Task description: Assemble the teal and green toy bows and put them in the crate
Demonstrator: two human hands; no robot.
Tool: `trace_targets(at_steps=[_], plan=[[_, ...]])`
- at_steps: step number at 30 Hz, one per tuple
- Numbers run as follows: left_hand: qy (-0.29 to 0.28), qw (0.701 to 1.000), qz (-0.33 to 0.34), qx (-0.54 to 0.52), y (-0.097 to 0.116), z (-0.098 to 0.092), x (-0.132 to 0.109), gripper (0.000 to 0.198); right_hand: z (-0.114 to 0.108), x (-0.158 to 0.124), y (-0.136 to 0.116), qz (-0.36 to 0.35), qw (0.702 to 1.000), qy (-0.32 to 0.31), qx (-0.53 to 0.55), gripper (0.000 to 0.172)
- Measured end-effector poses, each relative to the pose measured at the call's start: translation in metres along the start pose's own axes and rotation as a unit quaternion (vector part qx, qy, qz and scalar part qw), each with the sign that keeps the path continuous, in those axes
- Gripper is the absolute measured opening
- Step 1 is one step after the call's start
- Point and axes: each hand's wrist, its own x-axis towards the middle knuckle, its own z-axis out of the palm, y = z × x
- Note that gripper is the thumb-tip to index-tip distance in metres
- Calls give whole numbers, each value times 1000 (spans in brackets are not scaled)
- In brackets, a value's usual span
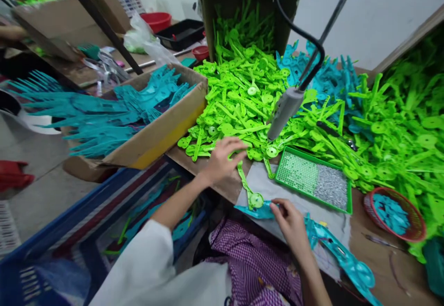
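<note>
Reaching to the far left, the left hand (224, 158) lies with spread, curled fingers on the near edge of the green pile (243, 97); whether it has closed on a piece I cannot tell; the right hand (293, 225) pinches the end of a teal piece (255, 212) lying flat at the near edge of the grey mat (277, 188), just beside a green arm (255, 199) with a round disc end. Judging from this, the heaped pieces interlock, so lifting one could drag neighbours off the near table edge; the hanging tool (285, 111) dangles right above the pile and could be knocked by a rising wrist; the green tray (312, 196) of tiny silvery bits sits near the right hand, where a careless sweep might spill it. Everything is moulded plastic, smooth and slightly glossy: long flat arms, round hubs with holes, fan-like prongs on the teal parts in the cardboard box (163, 130) at left; the mat looks soft and matte; a woven red basket (366, 206) at right holds small teal bits.
</note>
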Motion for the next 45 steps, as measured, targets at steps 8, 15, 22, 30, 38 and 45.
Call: trace_targets(at_steps=[8,15,22,30,38,45], plan=[[0,997,-17,71,-90,38,201,23,4,-19,16,80,991,84,68,38],[-117,979,-48,162,-122,60,217,35,7,-20,29,89,991,84,48,37],[-150,971,10,184,-133,47,206,17,14,-6,25,64,996,58,37,35],[-122,957,-16,262,-110,58,219,34,27,-5,3,24,996,80,42,36],[-184,954,-28,233,-89,73,192,44,19,-13,4,15,997,66,25,32],[40,995,-52,-76,-96,20,239,48,25,-2,-3,10,998,15,68,32]])
